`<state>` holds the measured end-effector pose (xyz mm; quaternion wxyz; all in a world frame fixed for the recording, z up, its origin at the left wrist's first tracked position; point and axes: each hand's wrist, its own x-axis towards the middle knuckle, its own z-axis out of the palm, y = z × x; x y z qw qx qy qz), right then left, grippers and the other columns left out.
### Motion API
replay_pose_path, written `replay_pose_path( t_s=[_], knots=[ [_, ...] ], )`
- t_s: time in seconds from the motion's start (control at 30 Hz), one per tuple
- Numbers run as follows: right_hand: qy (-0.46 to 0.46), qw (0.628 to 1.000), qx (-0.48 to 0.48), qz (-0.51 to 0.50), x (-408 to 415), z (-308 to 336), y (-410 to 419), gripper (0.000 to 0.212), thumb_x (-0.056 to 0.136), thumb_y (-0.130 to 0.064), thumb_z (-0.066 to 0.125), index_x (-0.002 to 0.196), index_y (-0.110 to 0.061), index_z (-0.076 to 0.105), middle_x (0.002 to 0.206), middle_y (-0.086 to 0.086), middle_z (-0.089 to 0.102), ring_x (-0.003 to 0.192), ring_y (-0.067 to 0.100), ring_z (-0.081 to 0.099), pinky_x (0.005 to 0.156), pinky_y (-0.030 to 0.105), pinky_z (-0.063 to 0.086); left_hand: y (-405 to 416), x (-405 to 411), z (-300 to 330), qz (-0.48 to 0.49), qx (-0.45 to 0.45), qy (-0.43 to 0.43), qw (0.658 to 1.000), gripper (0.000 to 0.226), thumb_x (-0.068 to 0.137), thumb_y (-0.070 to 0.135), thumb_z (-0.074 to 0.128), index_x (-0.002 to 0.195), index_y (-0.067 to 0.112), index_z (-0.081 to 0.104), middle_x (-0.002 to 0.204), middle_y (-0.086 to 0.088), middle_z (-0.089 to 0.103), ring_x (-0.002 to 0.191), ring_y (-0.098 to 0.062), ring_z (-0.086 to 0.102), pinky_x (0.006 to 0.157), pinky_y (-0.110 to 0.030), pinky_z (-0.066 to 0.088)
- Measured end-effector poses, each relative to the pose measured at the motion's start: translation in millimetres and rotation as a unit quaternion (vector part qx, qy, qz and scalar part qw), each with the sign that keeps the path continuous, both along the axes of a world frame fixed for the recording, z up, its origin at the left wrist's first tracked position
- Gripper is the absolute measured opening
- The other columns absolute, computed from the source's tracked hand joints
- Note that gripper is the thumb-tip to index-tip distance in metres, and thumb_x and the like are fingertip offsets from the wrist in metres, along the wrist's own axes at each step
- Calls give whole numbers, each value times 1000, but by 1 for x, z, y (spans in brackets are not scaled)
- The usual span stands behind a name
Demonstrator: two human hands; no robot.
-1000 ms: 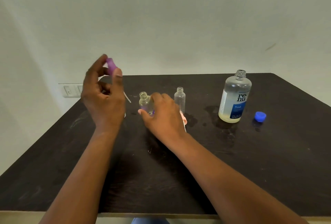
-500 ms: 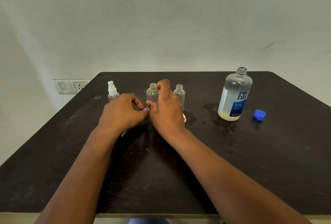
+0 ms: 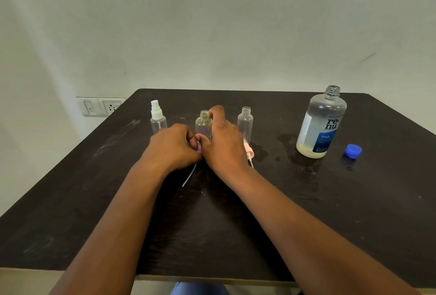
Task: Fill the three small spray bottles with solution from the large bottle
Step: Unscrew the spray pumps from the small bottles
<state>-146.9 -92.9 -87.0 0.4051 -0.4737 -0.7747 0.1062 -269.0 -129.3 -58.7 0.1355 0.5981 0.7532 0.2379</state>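
Observation:
Three small clear spray bottles stand in a row on the dark table (image 3: 306,224). The left bottle (image 3: 158,122) has its white spray top on. The middle bottle (image 3: 203,124) is uncapped, and my right hand (image 3: 224,143) grips its body. The right bottle (image 3: 245,122) is also uncapped. My left hand (image 3: 173,146) rests on the table, closed on a purple spray top (image 3: 199,150) whose white tube (image 3: 188,176) trails toward me. A pink spray top (image 3: 249,150) lies by my right hand. The large open solution bottle (image 3: 320,124) stands to the right, holding a little yellowish liquid.
A blue cap (image 3: 353,150) lies on the table right of the large bottle. Wet patches (image 3: 287,143) darken the table around the large bottle. A wall switch and socket plate (image 3: 101,106) sits beyond the table's left corner.
My left hand came down from the air with the purple spray top to the table beside the middle bottle. My right hand kept hold of the middle bottle.

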Motion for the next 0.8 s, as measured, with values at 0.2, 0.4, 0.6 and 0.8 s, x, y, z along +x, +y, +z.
replay_pose_path(
  t_s=[0.2, 0.4, 0.6, 0.8],
  knots=[
    [-15, 1000, -7, -6, 2, 1, 1, 47, 96, -27, 73, 132, -14, 45, 110, 7, 72, 104, 29, 69, 74, 32, 41, 2, -5, -2, -14, 7, 4, 1000, 22, 81, 31, 81, 91, 25, 62, 88, 6, 69, 78, -10, 62, 59, -23, 41],
    [-22, 999, 13, -19, 2, 0, 1, 47, 91, -22, 77, 128, -16, 48, 108, 7, 72, 102, 28, 69, 76, 33, 46, 3, -7, -4, -24, 11, -3, 1000, 28, 82, 34, 82, 96, 28, 58, 89, 4, 66, 78, -12, 61, 60, -23, 40],
    [-26, 999, 23, -21, 2, -1, 0, 47, 91, -21, 77, 127, -16, 48, 106, 6, 71, 100, 27, 69, 73, 33, 45, -1, -6, -2, -12, 10, -10, 1000, 32, 84, 37, 81, 93, 25, 53, 89, 0, 65, 77, -14, 60, 59, -25, 40],
    [-18, 999, 24, -21, 2, -1, 0, 49, 90, -24, 78, 128, -18, 47, 109, 5, 71, 102, 27, 69, 73, 33, 47, -3, -7, 2, -13, 4, -2, 1000, 35, 82, 37, 83, 93, 25, 51, 89, 0, 63, 76, -14, 58, 58, -25, 39]
  ],
)
